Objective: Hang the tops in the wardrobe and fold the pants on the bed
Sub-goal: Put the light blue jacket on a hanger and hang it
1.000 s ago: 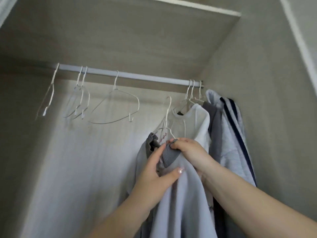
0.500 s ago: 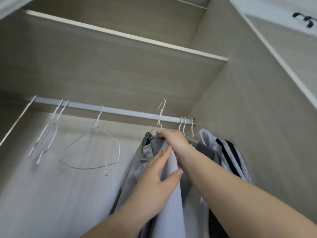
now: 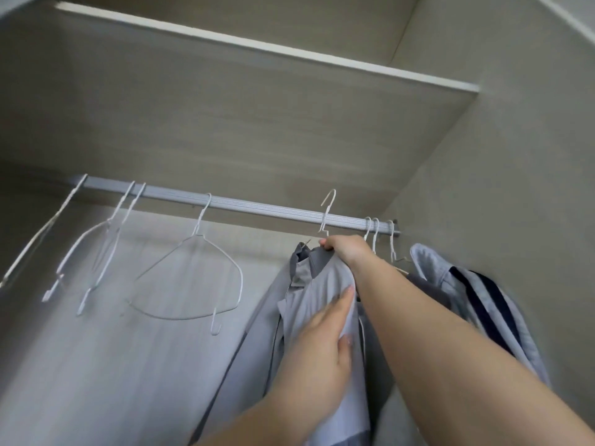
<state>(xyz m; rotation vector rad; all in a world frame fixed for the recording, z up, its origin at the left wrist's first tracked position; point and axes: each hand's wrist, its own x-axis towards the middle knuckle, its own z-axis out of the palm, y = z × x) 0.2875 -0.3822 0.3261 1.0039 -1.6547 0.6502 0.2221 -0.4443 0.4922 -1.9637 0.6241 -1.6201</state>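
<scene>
Wardrobe rail (image 3: 257,206), right end: right hand (image 3: 346,249) grips grey jacket (image 3: 309,284) at its collar, hanger hook (image 3: 327,209) raised at the rail; left hand (image 3: 317,346) presses flat below.

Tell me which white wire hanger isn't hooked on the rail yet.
The hanger carrying the grey top, gripped at its neck by the right hand. Its hook stands in front of the rail, unlike the empty hangers leftward, which hang from it.

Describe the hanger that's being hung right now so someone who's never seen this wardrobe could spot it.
Follow the silver rail under the wardrobe shelf toward its right end. The white wire hanger carrying the grey top, gripped by the right hand, is the only one whose hook rises above the rail.
</scene>
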